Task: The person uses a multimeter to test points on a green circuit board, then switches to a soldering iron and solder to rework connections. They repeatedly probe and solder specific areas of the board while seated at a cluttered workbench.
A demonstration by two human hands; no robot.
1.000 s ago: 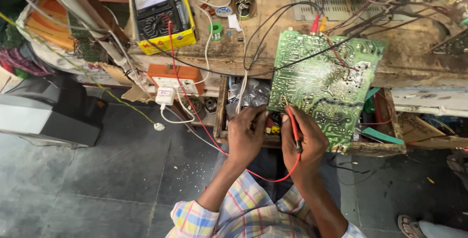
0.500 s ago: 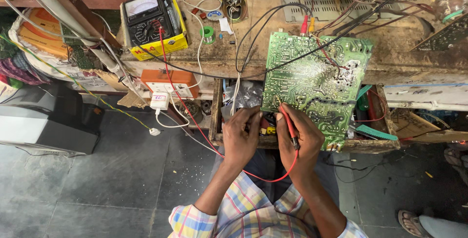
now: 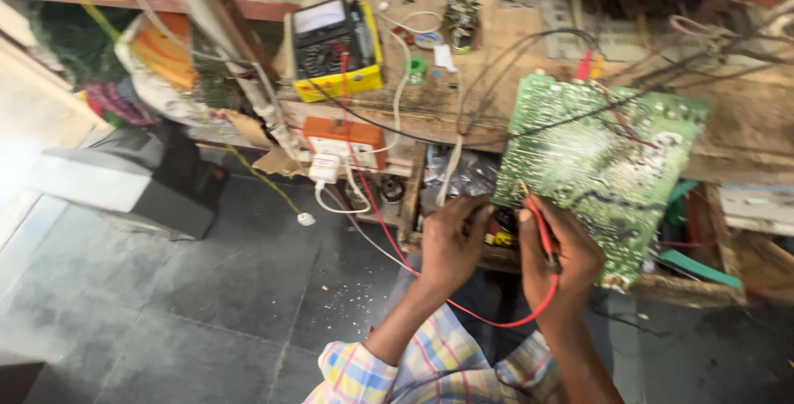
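Green circuit board [image 3: 600, 164] is tilted, solder side up, with its top edge leaning on the wooden desk [image 3: 463, 98] and its lower edge down near the hands.

Right hand [image 3: 558, 259]: fingers closed around a red test probe [image 3: 539, 230], tip pointing up at the board's lower-left edge. Red lead [image 3: 496, 318] loops under both wrists and runs up left toward the meter.

Left hand [image 3: 451, 247]: fingers curled at the board's lower-left corner, touching or pinching something there. Probably the second probe, but the view is too blurred to tell what they hold.

A black lead [image 3: 529, 133] crosses the board's face from the desk.

Yellow-cased multimeter [image 3: 335, 48] sits on the desk, upper left of the board, well apart from the hands. Below it, an orange and white socket box [image 3: 343, 141] is mounted on the desk's front, with a white plug [image 3: 324, 169] hanging just under it.

Small loose parts and a roll of green tape [image 3: 416, 66] lie on the desk between meter and board.

Grey boxy unit [image 3: 124, 181] stands on the tiled floor [image 3: 165, 305] at left.
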